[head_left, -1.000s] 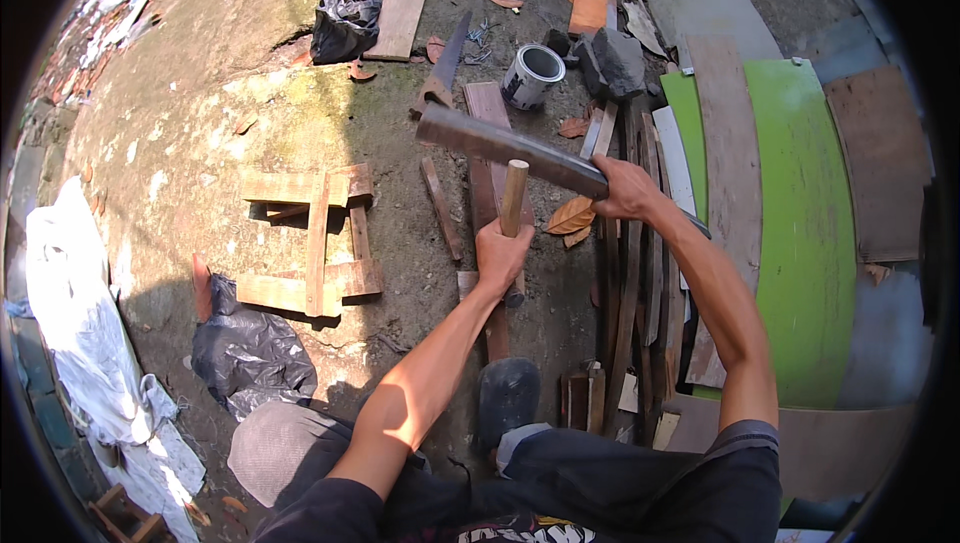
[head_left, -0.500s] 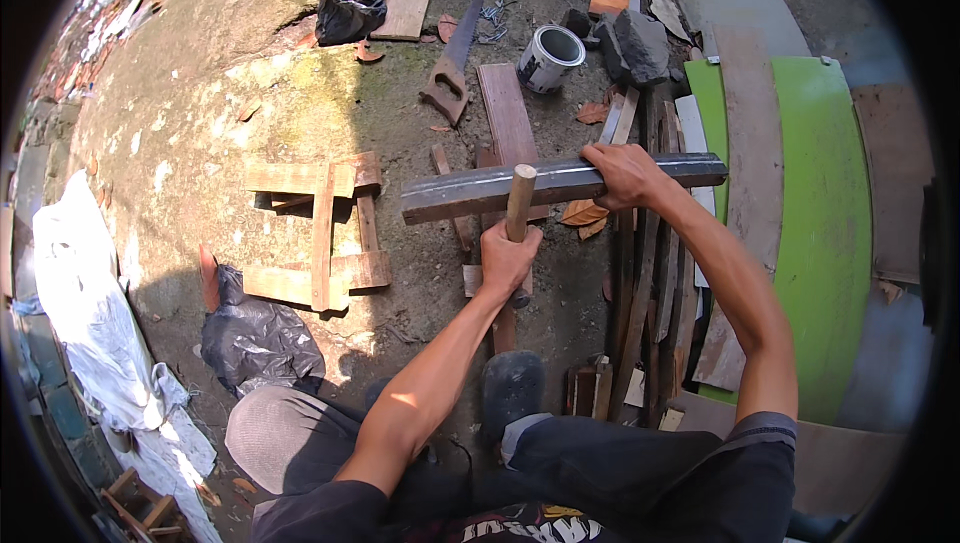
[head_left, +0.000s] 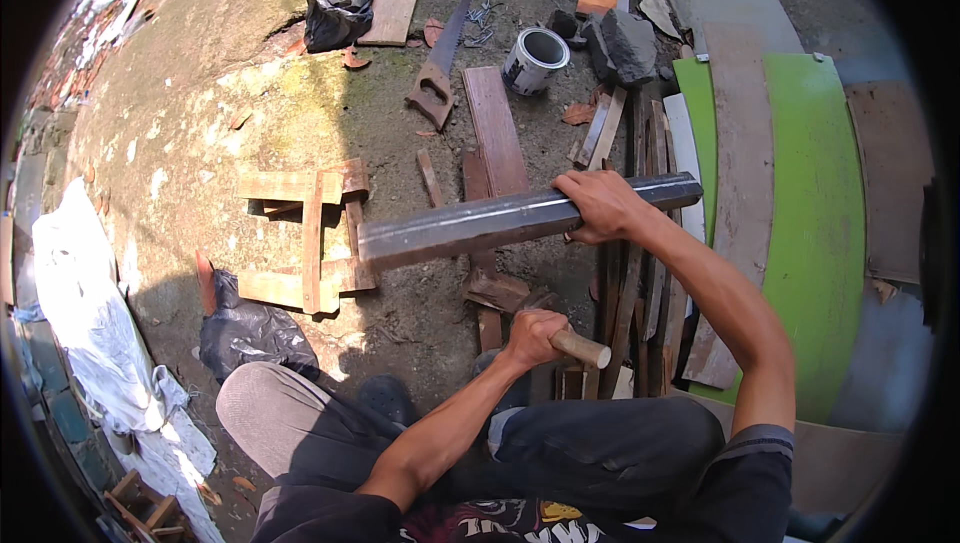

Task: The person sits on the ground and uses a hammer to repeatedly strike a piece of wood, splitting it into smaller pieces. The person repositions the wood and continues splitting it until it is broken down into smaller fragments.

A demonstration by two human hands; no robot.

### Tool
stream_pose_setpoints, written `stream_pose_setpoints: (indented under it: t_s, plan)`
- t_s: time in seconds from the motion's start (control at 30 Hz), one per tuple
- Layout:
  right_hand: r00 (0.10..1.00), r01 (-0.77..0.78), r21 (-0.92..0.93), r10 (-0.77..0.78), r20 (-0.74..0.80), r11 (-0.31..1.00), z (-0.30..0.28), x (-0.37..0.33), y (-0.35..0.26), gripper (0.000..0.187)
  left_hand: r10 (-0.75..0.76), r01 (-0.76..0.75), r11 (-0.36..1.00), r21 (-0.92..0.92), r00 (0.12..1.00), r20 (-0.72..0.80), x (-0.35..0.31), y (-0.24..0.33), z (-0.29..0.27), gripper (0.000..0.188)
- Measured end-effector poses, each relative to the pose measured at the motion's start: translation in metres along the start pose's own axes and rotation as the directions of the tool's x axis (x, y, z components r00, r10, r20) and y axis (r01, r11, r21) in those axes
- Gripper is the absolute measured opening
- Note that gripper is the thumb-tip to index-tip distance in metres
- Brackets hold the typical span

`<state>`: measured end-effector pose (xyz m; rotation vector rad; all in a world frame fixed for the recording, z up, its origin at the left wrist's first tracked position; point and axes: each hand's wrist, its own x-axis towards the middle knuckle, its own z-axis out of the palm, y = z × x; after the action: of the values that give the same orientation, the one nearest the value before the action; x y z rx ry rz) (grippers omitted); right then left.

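My right hand point(head_left: 603, 205) is closed around a long dark beam point(head_left: 460, 228) with a pale stripe, gripping it right of the middle. The beam slants across the space in front of me, its left end lower and nearer. Below it, my left hand point(head_left: 537, 336) is wrapped round a wooden-handled tool point(head_left: 582, 348). The thick round handle points right; a blurred dark end shows above the fist, too unclear to name. Just left of that fist lies a short wood block point(head_left: 496, 291) on a reddish strip.
A nailed wooden frame point(head_left: 312, 243) lies left, with a black plastic bag point(head_left: 255, 328) nearby. Ahead are a handsaw point(head_left: 440, 73), a plank point(head_left: 494, 128), a metal can point(head_left: 537, 61) and a grey stone block point(head_left: 622, 46). Wood strips point(head_left: 632, 293) and a green sheet point(head_left: 815, 233) border my right.
The beam has come nearer and left, its right end turning slightly. My left hand has dropped toward me, and the tool's handle has swung from upright to pointing right. My head view shifted slightly.
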<state>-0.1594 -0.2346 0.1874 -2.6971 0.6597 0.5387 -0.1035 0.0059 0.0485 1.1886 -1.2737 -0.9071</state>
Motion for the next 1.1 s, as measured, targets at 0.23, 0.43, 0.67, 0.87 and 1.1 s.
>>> stream_pose_setpoints:
  t_s: [0.23, 0.43, 0.67, 0.87, 1.1]
  plan:
    - [0.753, -0.582, 0.228, 0.623, -0.212, 0.781, 0.02, -0.031, 0.053, 0.058, 0.101, -0.108, 0.987, 0.116, 0.993, 0.068, 0.031, -0.005, -0.039, 0.018]
    - [0.579, -0.781, 0.264, 0.815, -0.034, 0.566, 0.109, -0.064, 0.033, 0.086, -0.224, 0.225, 0.974, -0.007, 0.969, -0.099, 0.087, 0.011, -0.075, 0.023]
    - [0.496, -0.867, 0.139, 0.859, 0.13, 0.479, 0.156, -0.076, -0.017, 0.076, -0.477, 0.499, 0.866, 0.03, 0.843, -0.249, 0.15, -0.004, -0.176, 0.037]
    - [0.532, -0.845, -0.097, 0.844, -0.069, 0.525, 0.142, -0.077, -0.047, 0.054, -0.65, 0.608, 0.73, -0.312, 0.759, -0.042, 0.154, -0.002, -0.196, 0.03]
    - [0.746, -0.613, 0.345, 0.664, -0.045, 0.711, 0.073, -0.083, -0.101, 0.047, -0.445, 0.747, 0.241, -0.62, 0.653, 0.613, 0.159, 0.032, -0.184, 0.038]
